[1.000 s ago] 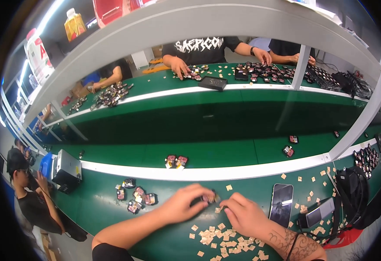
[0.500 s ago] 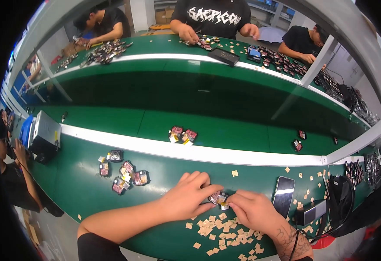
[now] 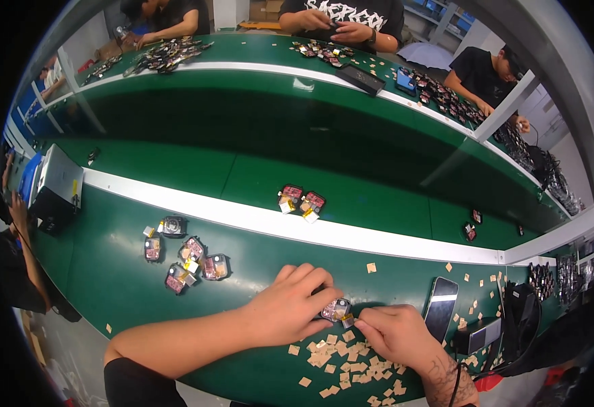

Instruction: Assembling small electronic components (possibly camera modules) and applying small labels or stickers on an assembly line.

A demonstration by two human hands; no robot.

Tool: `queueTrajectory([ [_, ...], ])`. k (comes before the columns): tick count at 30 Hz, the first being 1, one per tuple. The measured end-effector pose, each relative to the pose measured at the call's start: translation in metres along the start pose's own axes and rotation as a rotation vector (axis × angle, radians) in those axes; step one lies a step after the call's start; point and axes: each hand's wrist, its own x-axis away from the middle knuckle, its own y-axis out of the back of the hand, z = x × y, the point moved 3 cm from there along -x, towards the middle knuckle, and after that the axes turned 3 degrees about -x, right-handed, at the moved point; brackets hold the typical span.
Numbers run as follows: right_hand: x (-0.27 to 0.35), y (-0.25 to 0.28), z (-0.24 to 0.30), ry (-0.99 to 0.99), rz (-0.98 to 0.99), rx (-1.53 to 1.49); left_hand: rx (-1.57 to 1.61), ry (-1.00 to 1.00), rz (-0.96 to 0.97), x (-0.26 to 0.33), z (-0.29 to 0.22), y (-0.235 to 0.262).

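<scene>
A small black square device housing [image 3: 335, 309] with a reddish circuit board lies on the green bench, held at its left side between the thumb and fingers of my left hand [image 3: 286, 308]. A small silver battery pack [image 3: 348, 321] with yellow tape sticks out from its lower right corner. My right hand [image 3: 398, 334] is closed, its thumb and forefinger pinched at the battery's outer edge; the fingertips partly hide the contact. Just below lies a loose spread of tan square pads [image 3: 344, 359]. Left of my hands sits a group of similar housings [image 3: 192, 247], several with batteries showing.
A phone [image 3: 441, 308] and a dark box-shaped device [image 3: 478, 335] with cables lie to my right. Beyond the white rail [image 3: 297, 230], two housings [image 3: 301, 201] sit on a green belt. A metal-cased box [image 3: 58, 188] stands far left. Co-workers sit across the belt.
My right fingers have shifted from over the housing to its lower right, and the battery now shows more. My left hand keeps its hold. The view has tilted slightly.
</scene>
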Motion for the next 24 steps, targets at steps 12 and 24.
queueTrajectory([
  [12,-0.002,0.003,0.009,-0.057,-0.066,-0.079,-0.016,-0.025,-0.026,0.002,0.0,0.0],
  [24,-0.007,-0.01,0.03,0.048,-0.062,0.281,-0.026,-0.074,-0.068,0.002,-0.01,-0.003],
])
